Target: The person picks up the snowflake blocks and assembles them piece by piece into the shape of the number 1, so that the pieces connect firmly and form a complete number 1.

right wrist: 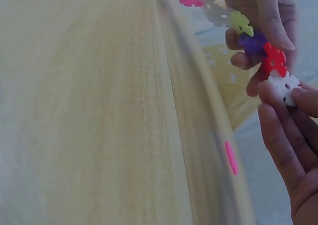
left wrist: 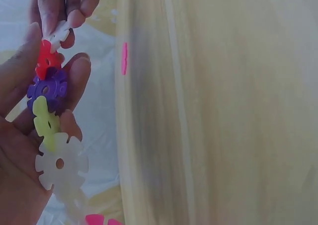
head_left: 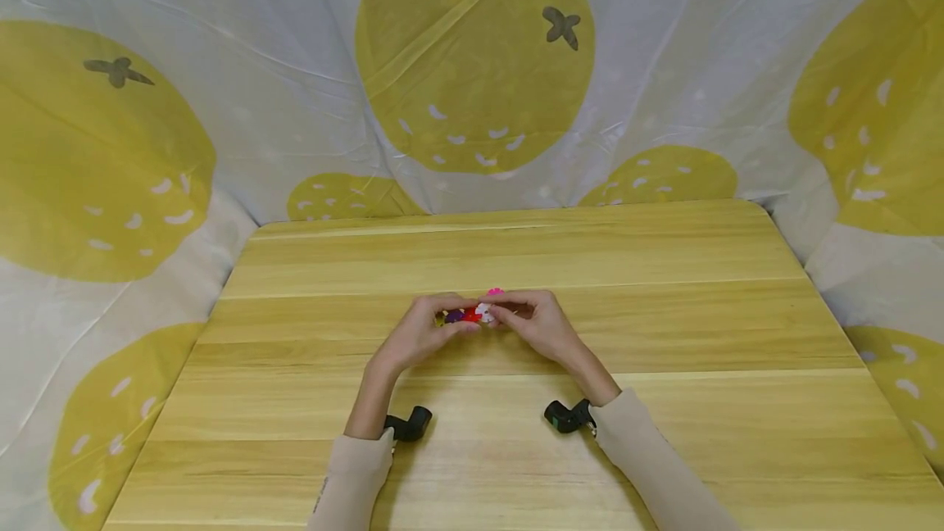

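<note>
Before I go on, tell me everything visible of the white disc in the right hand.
The white disc looks like plastic, with a notched rim and a hole. Tilted, off the table, it is pinched by the right hand and meets the red disc at one end of the chain; seating unclear.

Booth-like space, fruit-print cloth [head_left: 475, 64] behind wooden table [head_left: 627, 269].
</note>
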A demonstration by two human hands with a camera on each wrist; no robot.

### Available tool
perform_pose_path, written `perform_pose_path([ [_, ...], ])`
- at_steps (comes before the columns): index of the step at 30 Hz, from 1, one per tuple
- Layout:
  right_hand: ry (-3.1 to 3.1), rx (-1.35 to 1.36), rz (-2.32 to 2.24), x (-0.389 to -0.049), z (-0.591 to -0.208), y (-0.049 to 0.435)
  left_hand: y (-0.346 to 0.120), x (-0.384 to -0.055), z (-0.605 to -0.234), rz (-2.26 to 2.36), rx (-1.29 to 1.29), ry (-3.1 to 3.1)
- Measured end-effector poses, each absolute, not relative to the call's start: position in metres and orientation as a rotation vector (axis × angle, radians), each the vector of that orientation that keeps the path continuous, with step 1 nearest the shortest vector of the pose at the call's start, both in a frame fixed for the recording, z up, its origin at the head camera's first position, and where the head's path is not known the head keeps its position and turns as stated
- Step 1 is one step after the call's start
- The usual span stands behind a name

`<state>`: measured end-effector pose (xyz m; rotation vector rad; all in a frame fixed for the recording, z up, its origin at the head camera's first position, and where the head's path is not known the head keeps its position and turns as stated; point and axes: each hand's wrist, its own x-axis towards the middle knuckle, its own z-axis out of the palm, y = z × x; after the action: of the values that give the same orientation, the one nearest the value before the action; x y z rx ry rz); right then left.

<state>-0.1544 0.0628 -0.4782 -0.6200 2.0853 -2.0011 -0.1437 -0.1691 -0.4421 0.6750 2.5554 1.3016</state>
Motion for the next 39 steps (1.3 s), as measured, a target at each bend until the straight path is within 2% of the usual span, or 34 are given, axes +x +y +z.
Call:
perform_pose_path([
  [8, 2.141, -0.555, -1.997, -0.16, -0.482, 0.07, -0.171, -0.144, -0.443, 1.328, 0.599, 2.59],
  [15, 2.451, -0.37, -1.745, -0.169, -0.488, 0.079, -0.177, -0.144, -0.443, 1.319, 0.521, 2.597],
  [39, 2.731, -0.373, -1.319, -0.186, -0.489, 0.06, -0.184, -0.145, -0.444, 1.402, 0.502, 2.527],
])
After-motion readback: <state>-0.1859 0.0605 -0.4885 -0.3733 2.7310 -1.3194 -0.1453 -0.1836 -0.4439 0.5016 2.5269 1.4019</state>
